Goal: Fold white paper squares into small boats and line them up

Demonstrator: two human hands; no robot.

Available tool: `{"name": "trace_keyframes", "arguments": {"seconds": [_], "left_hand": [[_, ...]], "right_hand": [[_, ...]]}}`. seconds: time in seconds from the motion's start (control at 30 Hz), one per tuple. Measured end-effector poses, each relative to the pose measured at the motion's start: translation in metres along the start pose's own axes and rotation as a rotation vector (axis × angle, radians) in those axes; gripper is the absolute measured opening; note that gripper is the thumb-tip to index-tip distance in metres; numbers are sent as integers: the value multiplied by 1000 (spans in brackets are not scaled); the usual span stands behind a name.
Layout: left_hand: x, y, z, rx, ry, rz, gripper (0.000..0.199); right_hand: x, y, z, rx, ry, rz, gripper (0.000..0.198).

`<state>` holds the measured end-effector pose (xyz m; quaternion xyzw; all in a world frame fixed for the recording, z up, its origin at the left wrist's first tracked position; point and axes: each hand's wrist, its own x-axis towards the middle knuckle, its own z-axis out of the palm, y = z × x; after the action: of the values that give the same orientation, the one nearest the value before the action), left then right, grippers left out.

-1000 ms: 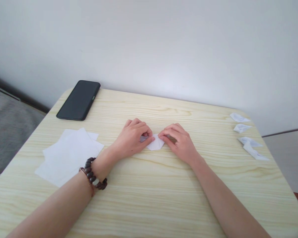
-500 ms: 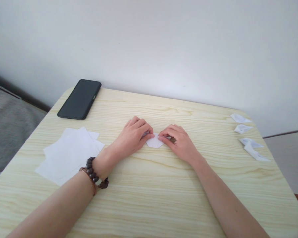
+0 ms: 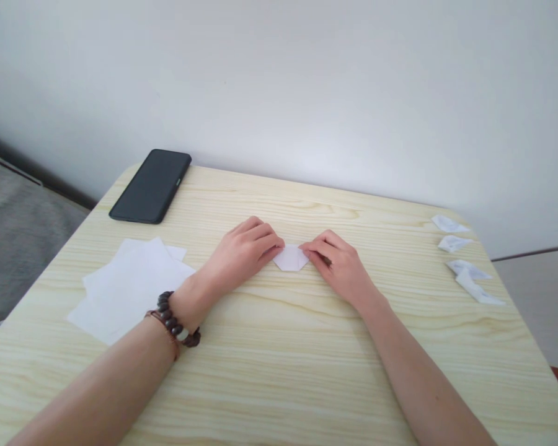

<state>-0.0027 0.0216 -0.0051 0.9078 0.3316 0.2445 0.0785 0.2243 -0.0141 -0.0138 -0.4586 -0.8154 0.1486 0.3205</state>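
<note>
Between my hands, low over the middle of the table, is a small folded piece of white paper [image 3: 291,258]. My left hand [image 3: 248,251] is closed on its left end, thumb and fingers pressed together. At the other end, the fingertips of my right hand [image 3: 335,263] pinch the paper's right corner. The fingers cover both ends of the piece, so only its middle shows, with a straight upper edge and slanting lower sides. A dark beaded bracelet [image 3: 171,320] and a thin copper-coloured bangle circle my left wrist.
Loose white paper sheets [image 3: 125,288] lie overlapping beside my left forearm. Behind them a black phone [image 3: 151,186] rests near the table's back left corner. Several folded white paper pieces [image 3: 454,243] line the right edge of the wooden table [image 3: 279,371]. A pale wall [image 3: 297,93] stands behind.
My right fingers have shifted slightly on the paper's right end, and my left thumb now lies closer against the fingers. The paper shows a straighter upper edge.
</note>
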Motion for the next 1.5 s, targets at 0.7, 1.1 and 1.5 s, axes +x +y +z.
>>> {"name": "trace_keyframes", "arguments": {"seconds": [0.7,1.1,1.5], "left_hand": [[-8,5,-5,117,-5,117,20],[-17,12,-15,168,-73,112,26],[-16,3,-7,-60,5,20,15]], "right_hand": [[-5,0,5,-103,-47,-74,22],[-11,-10,1,-337,6,-222,27],[-7,-5,-4,-175,-10,-188,21]]}}
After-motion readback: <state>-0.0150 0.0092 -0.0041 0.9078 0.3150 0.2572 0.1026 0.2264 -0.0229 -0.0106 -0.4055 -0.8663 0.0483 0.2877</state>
